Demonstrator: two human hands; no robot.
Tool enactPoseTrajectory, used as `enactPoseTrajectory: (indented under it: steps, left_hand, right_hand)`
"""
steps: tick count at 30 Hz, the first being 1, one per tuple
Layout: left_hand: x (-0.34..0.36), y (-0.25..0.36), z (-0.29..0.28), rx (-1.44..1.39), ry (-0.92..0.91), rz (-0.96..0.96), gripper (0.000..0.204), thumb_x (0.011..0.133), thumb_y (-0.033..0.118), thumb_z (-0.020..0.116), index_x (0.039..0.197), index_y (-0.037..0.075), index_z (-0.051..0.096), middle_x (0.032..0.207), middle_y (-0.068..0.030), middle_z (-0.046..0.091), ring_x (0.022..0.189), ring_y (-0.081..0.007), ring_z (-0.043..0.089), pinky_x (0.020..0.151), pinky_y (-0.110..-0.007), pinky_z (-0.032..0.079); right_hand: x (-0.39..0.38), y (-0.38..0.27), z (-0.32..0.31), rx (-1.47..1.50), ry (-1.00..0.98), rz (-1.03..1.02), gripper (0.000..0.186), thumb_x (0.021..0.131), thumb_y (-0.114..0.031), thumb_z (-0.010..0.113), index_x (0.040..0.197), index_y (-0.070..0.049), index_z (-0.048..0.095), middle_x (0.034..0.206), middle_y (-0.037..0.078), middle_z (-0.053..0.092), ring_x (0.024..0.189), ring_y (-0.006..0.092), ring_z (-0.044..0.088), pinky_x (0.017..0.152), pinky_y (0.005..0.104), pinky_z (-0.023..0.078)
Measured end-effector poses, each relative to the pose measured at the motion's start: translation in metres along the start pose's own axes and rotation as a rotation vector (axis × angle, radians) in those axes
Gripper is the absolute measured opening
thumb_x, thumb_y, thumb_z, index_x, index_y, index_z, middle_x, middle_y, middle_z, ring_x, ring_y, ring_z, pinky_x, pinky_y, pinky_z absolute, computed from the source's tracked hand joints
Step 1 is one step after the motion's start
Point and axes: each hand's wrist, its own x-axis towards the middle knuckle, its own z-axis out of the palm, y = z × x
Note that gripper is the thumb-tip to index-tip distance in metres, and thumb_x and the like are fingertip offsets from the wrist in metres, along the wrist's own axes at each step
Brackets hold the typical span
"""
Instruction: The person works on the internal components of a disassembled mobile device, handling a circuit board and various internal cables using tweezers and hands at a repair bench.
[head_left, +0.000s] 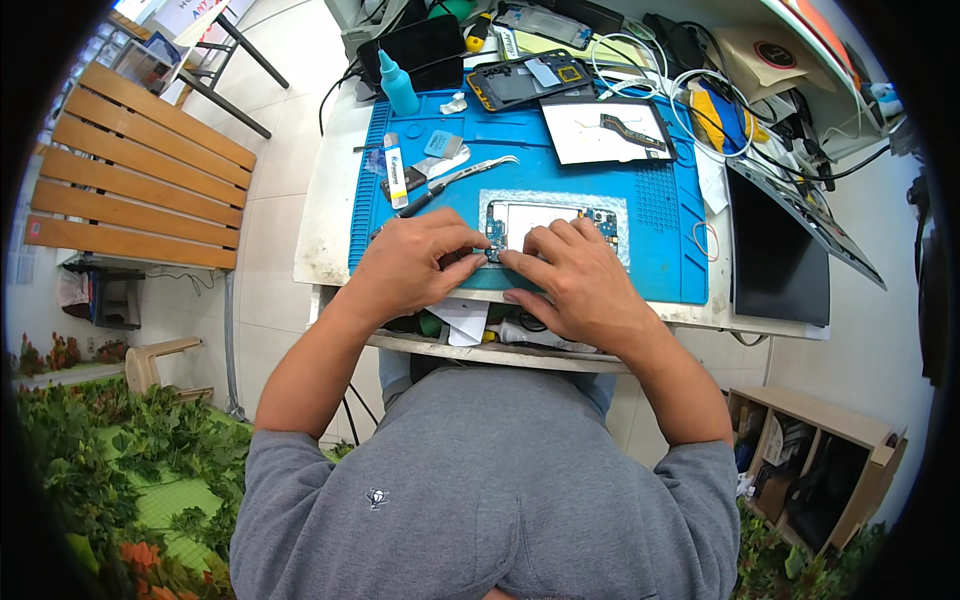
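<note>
An opened phone (522, 222) with blue circuit boards and a pale middle lies on a silvery padded sheet (620, 240) on the blue mat (670, 270). My left hand (410, 262) is at the phone's left edge, thumb and index close together at the board; what they grip is too small to make out. My right hand (572, 280) rests over the phone's lower part, index fingertip on it, other fingers bent and thumb apart. Left of the phone lie tweezers (470, 172), a white-and-yellow packet (394, 170) and a small grey-blue piece (443, 144).
A blue bottle (398, 88), a dark phone frame (520, 80) and a white panel (590, 130) sit behind. Cables (730, 120) and screens (775, 260) crowd the desk's right. A slatted wooden bench (140, 170) and plastic stool (150, 370) stand left, a cabinet (820, 430) right.
</note>
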Motion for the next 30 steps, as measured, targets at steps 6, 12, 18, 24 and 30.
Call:
enactPoseTrajectory:
  steps: [6,12,18,24,30]
  left_hand:
    - [0.001,-0.002,0.005,0.018,-0.006,0.025,0.017,0.097,0.013,0.092,0.113,0.008,0.090,0.102,-0.0069,0.083,0.084,-0.0227,0.082,0.073,-0.033,0.064]
    - [0.005,-0.005,0.004,0.015,-0.014,0.063,0.017,0.095,0.011,0.093,0.111,0.008,0.090,0.102,-0.0075,0.083,0.083,-0.0233,0.081,0.073,-0.034,0.064]
    - [0.005,-0.006,0.001,-0.107,-0.013,-0.055,0.014,0.097,0.008,0.091,0.110,0.006,0.089,0.098,-0.0063,0.082,0.081,-0.0184,0.079,0.072,-0.032,0.062]
    - [0.001,-0.008,-0.001,-0.094,0.035,-0.081,0.013,0.097,0.009,0.092,0.109,0.006,0.088,0.093,-0.0057,0.079,0.079,-0.0159,0.077,0.070,-0.030,0.060]
    - [0.004,-0.004,0.009,-0.121,0.028,-0.015,0.013,0.095,0.010,0.093,0.107,0.008,0.088,0.093,-0.0050,0.080,0.077,-0.0165,0.078,0.067,-0.030,0.061]
  right_hand:
    - [-0.001,-0.001,0.001,0.003,-0.003,0.014,0.042,0.100,-0.033,0.089,0.135,-0.009,0.083,0.115,0.009,0.071,0.110,0.0287,0.064,0.103,0.0463,0.049]
    - [-0.002,0.000,0.001,-0.004,-0.004,0.010,0.043,0.100,-0.033,0.089,0.136,-0.010,0.083,0.114,0.009,0.071,0.110,0.0286,0.064,0.103,0.0465,0.048]
    - [-0.001,-0.001,0.001,0.008,-0.005,0.019,0.044,0.099,-0.031,0.089,0.137,-0.010,0.084,0.114,0.009,0.071,0.109,0.0289,0.064,0.103,0.0469,0.048]
    - [-0.003,-0.001,0.000,0.007,-0.007,0.015,0.044,0.099,-0.032,0.089,0.137,-0.010,0.083,0.117,0.008,0.071,0.114,0.0277,0.064,0.104,0.0476,0.048]
    - [-0.006,-0.001,0.002,-0.012,0.018,0.003,0.047,0.097,-0.032,0.090,0.137,-0.008,0.083,0.117,0.008,0.072,0.113,0.0279,0.065,0.104,0.0471,0.048]
